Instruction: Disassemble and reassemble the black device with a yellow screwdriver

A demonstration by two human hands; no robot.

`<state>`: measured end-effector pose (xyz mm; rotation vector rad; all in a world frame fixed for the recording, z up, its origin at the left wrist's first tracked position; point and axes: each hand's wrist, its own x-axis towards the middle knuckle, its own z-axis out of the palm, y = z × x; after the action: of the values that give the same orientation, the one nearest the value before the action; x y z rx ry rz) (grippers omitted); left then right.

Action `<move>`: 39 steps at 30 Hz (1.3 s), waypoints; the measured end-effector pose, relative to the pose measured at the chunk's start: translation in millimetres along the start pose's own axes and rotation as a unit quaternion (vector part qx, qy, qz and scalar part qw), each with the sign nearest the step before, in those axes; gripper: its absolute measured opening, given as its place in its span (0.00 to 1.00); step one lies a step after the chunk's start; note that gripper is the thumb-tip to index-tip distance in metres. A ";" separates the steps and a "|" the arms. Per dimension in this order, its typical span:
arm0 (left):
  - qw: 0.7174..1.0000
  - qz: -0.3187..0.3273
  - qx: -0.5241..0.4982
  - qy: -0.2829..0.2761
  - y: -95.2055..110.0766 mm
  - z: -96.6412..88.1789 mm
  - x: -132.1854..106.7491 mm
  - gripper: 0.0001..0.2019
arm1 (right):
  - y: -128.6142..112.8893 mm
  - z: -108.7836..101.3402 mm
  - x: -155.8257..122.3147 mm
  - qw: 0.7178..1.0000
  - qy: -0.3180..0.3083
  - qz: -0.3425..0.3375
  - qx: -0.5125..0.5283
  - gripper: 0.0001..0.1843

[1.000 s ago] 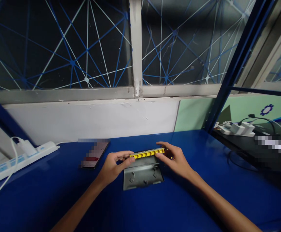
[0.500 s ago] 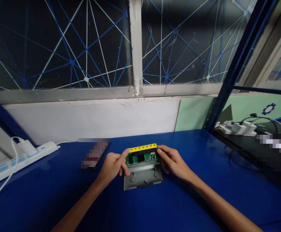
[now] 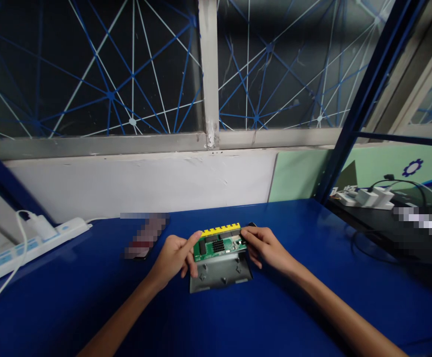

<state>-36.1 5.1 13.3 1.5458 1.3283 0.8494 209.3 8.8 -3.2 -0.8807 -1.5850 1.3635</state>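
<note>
A green circuit board point(image 3: 210, 248) with a yellow port strip along its far edge and a black heat sink is held between my two hands. My left hand point(image 3: 174, 253) pinches its left end, thumb on top. At the right end, my right hand point(image 3: 266, 247) grips it between thumb and fingers. Under and in front of the board lies a dark grey casing half point(image 3: 223, 275) with small posts inside, open side up on the table. The board is over the casing's far part, tilted toward me; whether they touch I cannot tell.
The blue table point(image 3: 100, 297) carries a phone point(image 3: 149, 237) with a blurred screen left of my hands. A white power strip point(image 3: 33, 250) with a plug and cable lies at far left. Chargers point(image 3: 375, 197) and cables sit on a black surface at right.
The board has tipped from standing steeply to lying flatter, so its top face with the heat sink shows now. Both hands keep hold of its ends; the casing has stayed put.
</note>
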 end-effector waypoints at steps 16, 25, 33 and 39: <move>1.000 0.003 -0.012 0.003 -8.7 -0.2 3.0 0.32 | -4.4 1.0 -1.5 1.000 0.006 0.010 0.016 0.23; 0.999 -0.035 0.023 0.019 -10.9 7.1 2.1 0.34 | -15.6 1.9 -8.9 0.999 -0.018 -0.035 -0.001 0.20; 0.999 -0.010 -0.022 0.036 -8.6 5.0 2.1 0.33 | -16.2 1.9 -9.7 0.999 -0.011 -0.033 0.012 0.19; 0.997 0.038 -0.060 0.041 -2.0 5.3 -4.1 0.32 | -13.2 -0.2 -4.5 0.999 0.020 -0.001 0.038 0.20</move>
<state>-32.7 0.1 9.7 1.4882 1.2600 1.0314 211.4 2.6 9.2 -0.8565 -1.4937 1.3872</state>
